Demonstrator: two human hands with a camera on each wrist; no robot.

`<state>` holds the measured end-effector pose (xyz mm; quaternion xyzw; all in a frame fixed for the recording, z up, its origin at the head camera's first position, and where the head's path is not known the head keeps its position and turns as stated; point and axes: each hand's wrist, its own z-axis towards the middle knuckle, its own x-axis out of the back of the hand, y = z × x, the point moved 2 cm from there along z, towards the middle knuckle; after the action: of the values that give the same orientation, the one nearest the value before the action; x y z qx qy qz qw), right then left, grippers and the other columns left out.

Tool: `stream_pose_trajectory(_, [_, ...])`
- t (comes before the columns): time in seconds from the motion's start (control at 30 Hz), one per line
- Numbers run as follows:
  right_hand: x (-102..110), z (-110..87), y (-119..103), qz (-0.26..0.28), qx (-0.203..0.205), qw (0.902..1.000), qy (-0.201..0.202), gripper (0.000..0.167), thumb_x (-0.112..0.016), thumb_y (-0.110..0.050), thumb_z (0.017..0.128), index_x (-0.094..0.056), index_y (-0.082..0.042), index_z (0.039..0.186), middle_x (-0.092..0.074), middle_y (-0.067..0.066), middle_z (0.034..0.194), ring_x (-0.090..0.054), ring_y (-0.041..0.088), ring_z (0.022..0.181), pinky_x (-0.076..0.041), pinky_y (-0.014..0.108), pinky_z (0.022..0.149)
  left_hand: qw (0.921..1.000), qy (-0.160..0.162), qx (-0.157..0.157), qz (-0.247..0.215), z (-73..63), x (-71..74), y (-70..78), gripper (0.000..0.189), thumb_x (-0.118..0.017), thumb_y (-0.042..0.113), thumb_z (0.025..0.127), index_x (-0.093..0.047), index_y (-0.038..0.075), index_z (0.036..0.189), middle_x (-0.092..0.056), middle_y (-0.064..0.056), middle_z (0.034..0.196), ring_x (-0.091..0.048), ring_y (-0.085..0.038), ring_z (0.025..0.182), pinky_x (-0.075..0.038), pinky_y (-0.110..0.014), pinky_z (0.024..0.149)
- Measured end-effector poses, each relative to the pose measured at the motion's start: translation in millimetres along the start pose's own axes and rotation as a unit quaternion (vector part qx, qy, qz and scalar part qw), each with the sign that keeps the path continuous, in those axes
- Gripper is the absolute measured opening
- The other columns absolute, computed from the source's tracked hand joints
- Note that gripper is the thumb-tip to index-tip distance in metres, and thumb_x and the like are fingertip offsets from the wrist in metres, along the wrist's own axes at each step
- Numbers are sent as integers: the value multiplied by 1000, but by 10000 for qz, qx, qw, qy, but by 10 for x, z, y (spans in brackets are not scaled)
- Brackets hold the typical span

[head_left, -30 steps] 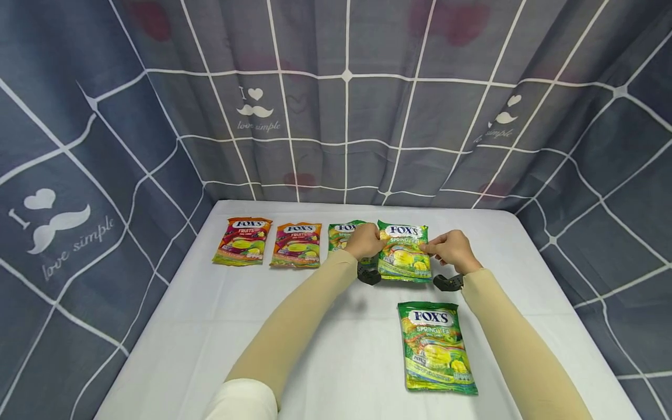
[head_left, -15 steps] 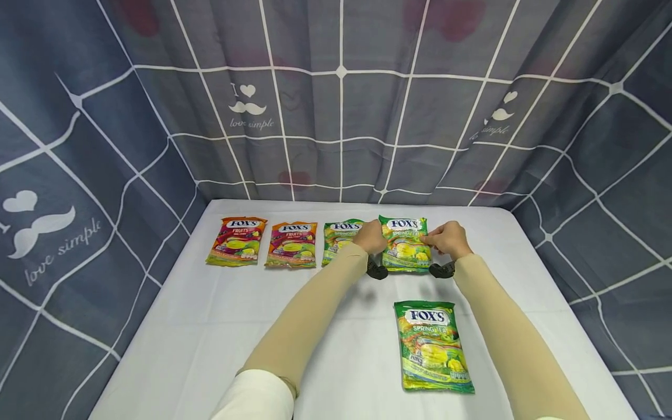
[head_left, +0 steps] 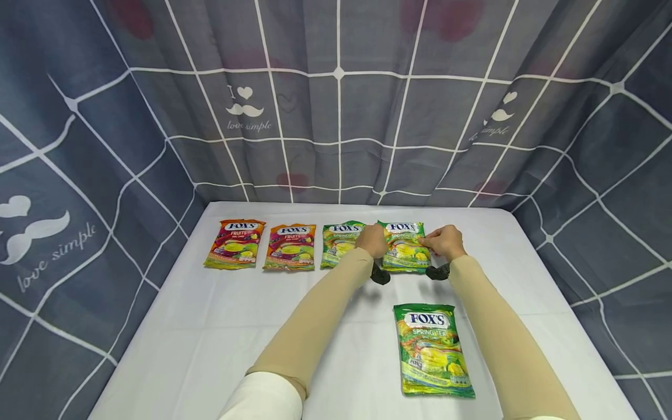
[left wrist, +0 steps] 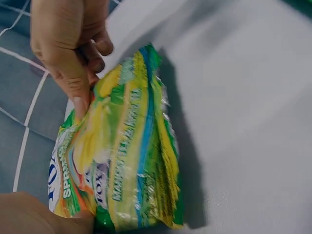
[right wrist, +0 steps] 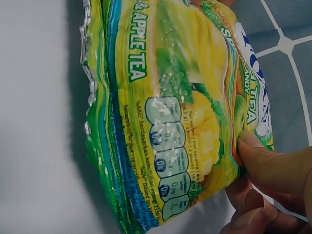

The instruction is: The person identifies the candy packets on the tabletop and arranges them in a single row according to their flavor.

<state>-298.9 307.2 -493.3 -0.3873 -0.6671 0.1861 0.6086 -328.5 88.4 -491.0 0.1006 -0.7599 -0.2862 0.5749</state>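
Observation:
A green Fox's Spring Tea candy bag (head_left: 405, 251) is between my two hands at the back of the table, label up. My left hand (head_left: 371, 240) grips its left edge; the thumb of the left hand (left wrist: 73, 222) lies on the front in the left wrist view. At the opposite edge, my right hand (head_left: 445, 241) pinches the bag, the thumb (right wrist: 263, 156) on the front and fingers curled behind. Whether the bag fully touches the cloth, I cannot tell. A second Spring Tea bag (head_left: 336, 242) lies just left, partly hidden by my left hand.
Two orange-red Fox's Fruits bags, one at the far left (head_left: 235, 245) and one beside it (head_left: 290, 247), continue the back row. A larger Spring Tea bag (head_left: 433, 351) lies nearer on the white tablecloth (head_left: 210, 350). Grey checked curtains (head_left: 315, 116) enclose the table's back and sides.
Both hands have shifted the held candy bag slightly away, bringing its lower edge about level with the row. The view has turned a little to the right. The other bags stay put.

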Motion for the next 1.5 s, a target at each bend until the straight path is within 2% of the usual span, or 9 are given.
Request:
stream_pose_trajectory(0.1, [-13, -16, 30, -60, -72, 10000, 14, 36, -83, -24, 101, -78, 11, 112, -69, 8, 80, -58, 15, 64, -49, 30, 58, 9998, 29, -3, 171, -6, -24, 24, 17, -70, 1, 102, -72, 1, 119, -60, -10, 79, -54, -21, 63, -45, -36, 57])
stream_pose_trajectory(0.33, [-46, -64, 30, -128, -57, 9998, 113, 37, -81, -25, 103, -78, 10, 114, -69, 10, 84, -58, 16, 66, -49, 32, 64, 9976, 192, 38, 661, -18, -61, 74, 2, -75, 6, 102, -75, 8, 101, -60, -5, 72, -61, -19, 61, -50, -37, 56])
stream_pose_trajectory(0.6, [-67, -78, 36, -241, 18, 9990, 368, 35, -81, -24, 102, -80, 10, 110, -69, 10, 79, -57, 19, 68, -48, 33, 67, 9927, 319, -135, 1154, -52, -60, 126, 13, -73, 9, 105, -75, 12, 93, -66, -4, 73, -65, -18, 61, -53, -35, 56])
stream_pose_trajectory(0.77, [-91, -104, 25, -307, 237, 9978, 543, 34, -82, -23, 101, -81, 11, 106, -72, 12, 77, -58, 22, 69, -46, 32, 64, 9831, 629, -256, 1703, -45, -65, 113, 5, -75, 11, 104, -78, 11, 108, -73, -4, 88, -71, -18, 70, -58, -35, 60])
stream_pose_trajectory(0.9, [-76, -120, 15, -391, 277, 9971, 589, 35, -81, -25, 102, -81, 10, 106, -75, 16, 83, -59, 18, 61, -47, 30, 56, 9760, 887, -414, 1945, -56, -41, 120, 19, -78, 14, 102, -74, 10, 120, -74, -6, 94, -72, -20, 72, -60, -35, 60])
stream_pose_trajectory(1.1, [30, -170, 11, -386, 301, 9973, 550, 40, -76, -27, 106, -80, 12, 109, -80, 20, 87, -65, 17, 57, -51, 28, 52, 9796, 982, -542, 1665, -116, 43, 189, 27, -83, 22, 101, -73, 11, 123, -75, -4, 92, -71, -19, 70, -58, -36, 59])
stream_pose_trajectory(1.3, [144, -301, -32, -612, 523, 9965, 210, 41, -74, -26, 108, -76, 15, 114, -80, 24, 93, -69, 25, 65, -54, 30, 55, 9858, 734, -597, 1385, -264, 142, 279, 28, -79, 25, 105, -73, 12, 128, -77, -3, 96, -71, -18, 71, -57, -34, 61])
stream_pose_trajectory(1.4, [218, -396, -52, -858, 631, 9942, -140, 40, -75, -24, 107, -76, 15, 112, -79, 24, 92, -70, 27, 69, -57, 32, 57, 9898, 478, -769, 1103, -377, 178, 312, 7, -71, 19, 108, -71, 12, 107, -63, 1, 76, -55, -13, 56, -45, -30, 52])
stream_pose_trajectory(1.5, [306, -509, -48, -1107, 756, 9897, -501, 38, -77, -24, 105, -77, 14, 109, -79, 22, 88, -70, 29, 71, -58, 34, 59, 9918, 201, -1010, 751, -508, 190, 344, 32, -67, 15, 109, -54, 15, 79, -39, 4, 64, -33, -11, 51, -30, -29, 51])
